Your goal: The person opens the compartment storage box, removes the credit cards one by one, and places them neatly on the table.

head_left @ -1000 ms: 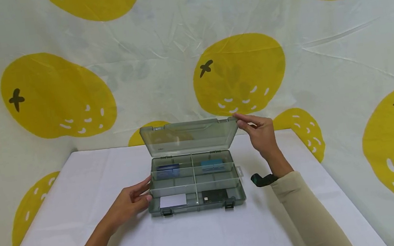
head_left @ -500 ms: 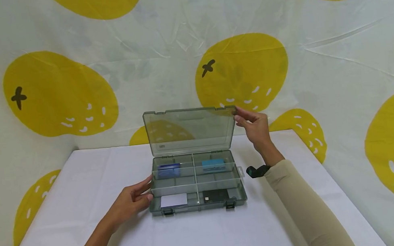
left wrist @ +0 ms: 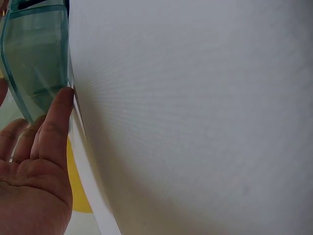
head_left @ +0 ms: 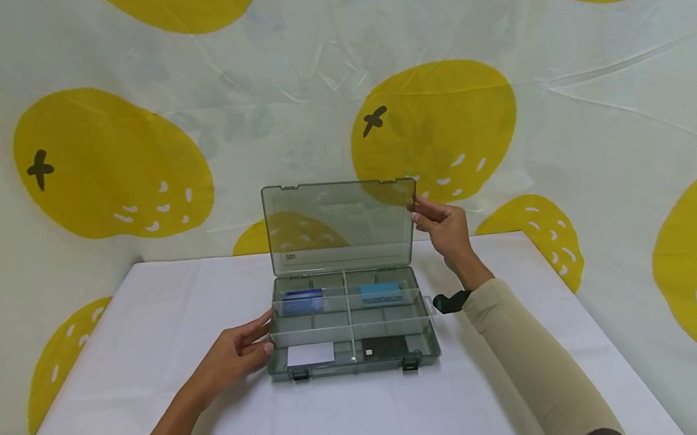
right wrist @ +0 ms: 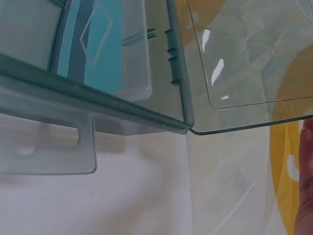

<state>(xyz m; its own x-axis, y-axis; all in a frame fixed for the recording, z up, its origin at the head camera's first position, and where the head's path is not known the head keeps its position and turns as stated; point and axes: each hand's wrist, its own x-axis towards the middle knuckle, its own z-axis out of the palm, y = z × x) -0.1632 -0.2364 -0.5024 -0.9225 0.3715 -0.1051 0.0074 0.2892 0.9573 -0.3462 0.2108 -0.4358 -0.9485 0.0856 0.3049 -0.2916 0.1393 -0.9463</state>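
A translucent grey-green divided box (head_left: pixel 314 373) stands on the table, its clear lid (head_left: pixel 342 222) raised nearly upright. Inside are a dark blue item (head_left: pixel 303 300) at the back left, a light blue one (head_left: pixel 381 293) at the back right, a white card (head_left: pixel 309 354) at the front left and a black card (head_left: pixel 385 347) at the front right. My left hand (head_left: pixel 232 356) rests against the box's left side; in the left wrist view its fingers (left wrist: pixel 55 120) lie nearly straight. My right hand (head_left: pixel 450 234) pinches the lid's upper right corner; only part of that hand (right wrist: pixel 306 171) shows in the right wrist view.
A white-covered table (head_left: pixel 353 425) extends around the box. Behind it hangs a pale sheet (head_left: pixel 287 131) with large yellow fruit prints. A clear hanging tab (right wrist: pixel 88 147) juts from the box's right side.
The lid has swung up and back from a forward tilt to nearly upright, with my right hand still at its corner. My left hand has stayed against the box.
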